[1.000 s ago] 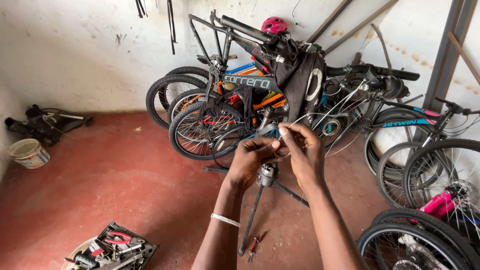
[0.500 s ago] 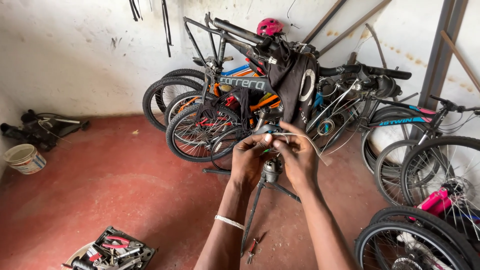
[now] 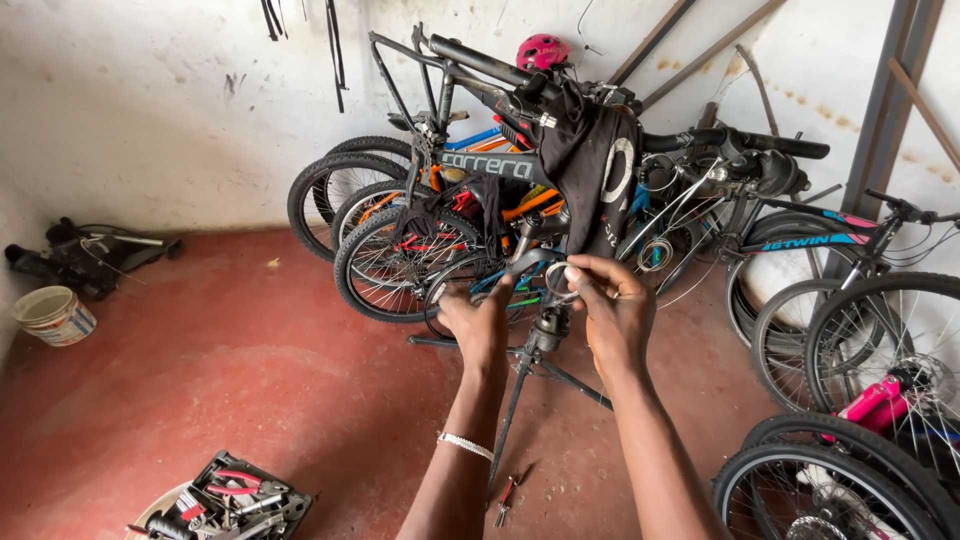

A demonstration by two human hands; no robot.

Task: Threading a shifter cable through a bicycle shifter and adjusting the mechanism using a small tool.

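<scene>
Both bare hands are raised together over the head of a black metal tripod work stand [image 3: 535, 365] that stands on the red-painted concrete floor [image 3: 220, 370], roughly mid-floor and just in front of the parked bicycles; the left hand [image 3: 480, 325] is curled with its fingers turned in toward the stand's clamp head [image 3: 550, 322], though whether it grips anything there cannot be told; the right hand [image 3: 612, 308] pinches a small thin metal ring [image 3: 556, 282] between thumb and fingertips, just above the clamp head and close to the left hand — the two hands nearly meet. A pale beaded bracelet [image 3: 466, 445] circles the left wrist.

Behind the stand a cluster of bicycles [image 3: 480, 190] leans against the white wall [image 3: 150, 110], a black cloth [image 3: 595, 170] draped over one handlebar and a pink helmet [image 3: 541, 50] perched on top; more dark-tyred wheels [image 3: 850, 370] crowd the floor's right edge. At the floor's near-left corner sits an open black tray of mixed hand tools [image 3: 225, 498], red-handled pliers among them; a small red-handled tool [image 3: 507, 493] lies by the stand's foot; a white plastic bucket [image 3: 54, 315] stands at the far left edge, near a dark heap of parts [image 3: 85, 255] by the wall.
</scene>
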